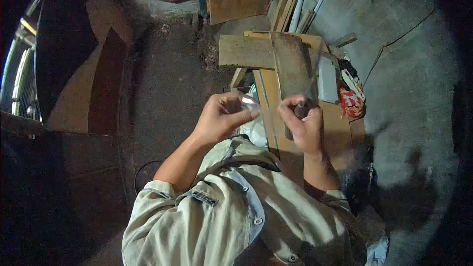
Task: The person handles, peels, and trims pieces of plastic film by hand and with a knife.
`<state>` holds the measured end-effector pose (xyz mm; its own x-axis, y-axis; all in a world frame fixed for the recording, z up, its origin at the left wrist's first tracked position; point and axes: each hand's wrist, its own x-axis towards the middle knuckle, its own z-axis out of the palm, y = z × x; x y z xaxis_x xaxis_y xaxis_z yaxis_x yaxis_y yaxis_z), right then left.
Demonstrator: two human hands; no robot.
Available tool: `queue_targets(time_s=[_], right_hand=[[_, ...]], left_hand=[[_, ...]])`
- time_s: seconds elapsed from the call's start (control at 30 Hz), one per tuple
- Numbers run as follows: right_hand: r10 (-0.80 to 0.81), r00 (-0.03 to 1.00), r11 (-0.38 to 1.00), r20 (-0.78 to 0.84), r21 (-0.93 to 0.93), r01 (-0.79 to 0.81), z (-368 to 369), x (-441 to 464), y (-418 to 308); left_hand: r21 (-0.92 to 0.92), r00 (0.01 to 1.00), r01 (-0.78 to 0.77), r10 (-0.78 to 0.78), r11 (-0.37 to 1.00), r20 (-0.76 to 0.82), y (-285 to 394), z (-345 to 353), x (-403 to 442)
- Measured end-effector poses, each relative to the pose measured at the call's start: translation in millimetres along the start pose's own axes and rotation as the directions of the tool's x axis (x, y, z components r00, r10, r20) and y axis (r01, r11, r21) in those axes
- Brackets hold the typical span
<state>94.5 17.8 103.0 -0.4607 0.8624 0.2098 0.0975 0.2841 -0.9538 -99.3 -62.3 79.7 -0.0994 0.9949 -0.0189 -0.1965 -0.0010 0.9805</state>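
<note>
My left hand (219, 118) pinches a small, shiny, see-through piece (250, 102) between thumb and fingers; glare and blur hide what it is. To its right, my right hand (306, 125) is closed around the dark handle of a tool (302, 111). A thin, blurred shaft or blade seems to rise from that handle, and its kind is unclear. The two hands are apart, held in front of my shirt. Below them, worn wooden boards (290, 61) lie crosswise on a brown panel (332, 128).
A white rectangular object (327, 81) and a red patterned cloth or bag (352, 102) lie on the right. Wooden strips and pipes (295, 5) lean at the back wall. A large brown sheet (106, 83) stands at left, beside the dark floor (167, 83).
</note>
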Motion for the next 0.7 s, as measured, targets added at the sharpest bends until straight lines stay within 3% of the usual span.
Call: queue_targets(time_s=[0.03, 0.1, 0.23, 0.3, 0.4, 0.5, 0.57, 0.7], right_hand=[[0.001, 0.998, 1.000, 0.062, 0.009, -0.002, -1.2, -0.9, 3.5], [0.004, 0.994, 1.000, 0.113, 0.022, -0.006, -3.6, -3.5, 7.3], [0.085, 0.992, 0.991, 0.092, 0.092, -0.093, -9.8, -6.9, 15.3], [0.131, 0.989, 0.979, 0.069, 0.148, -0.140, -13.5, -9.6, 17.7], [0.219, 0.972, 0.939, 0.083, 0.254, -0.233, -20.1, -15.3, 18.7], [0.239, 0.969, 0.958, 0.070, 0.146, -0.247, -26.2, -18.8, 27.9], [0.181, 0.982, 0.972, 0.060, 0.138, -0.188, -28.5, -20.0, 31.6], [0.218, 0.976, 0.973, 0.027, 0.067, -0.219, -35.0, -19.3, 34.1]], left_hand=[[-0.057, 0.998, 0.007, -0.003, 0.998, 0.066, 8.0, 4.6, -0.1], [0.122, 0.976, 0.114, -0.134, 0.986, 0.171, 0.0, 2.1, 2.2], [0.094, 0.975, 0.121, -0.136, 0.988, 0.174, -8.9, 14.7, 5.7], [0.144, 0.993, 0.031, -0.047, 0.989, 0.108, -15.8, 18.9, 7.7], [0.125, 0.993, 0.065, -0.076, 0.990, 0.086, -14.1, 24.8, 8.4], [0.056, 0.991, 0.079, -0.085, 0.995, 0.105, -21.8, 27.0, 10.7], [0.011, 0.977, 0.185, -0.185, 0.983, 0.108, -14.6, 34.0, 11.7], [0.080, 0.983, 0.127, -0.136, 0.989, 0.119, -28.2, 37.6, 16.9]])
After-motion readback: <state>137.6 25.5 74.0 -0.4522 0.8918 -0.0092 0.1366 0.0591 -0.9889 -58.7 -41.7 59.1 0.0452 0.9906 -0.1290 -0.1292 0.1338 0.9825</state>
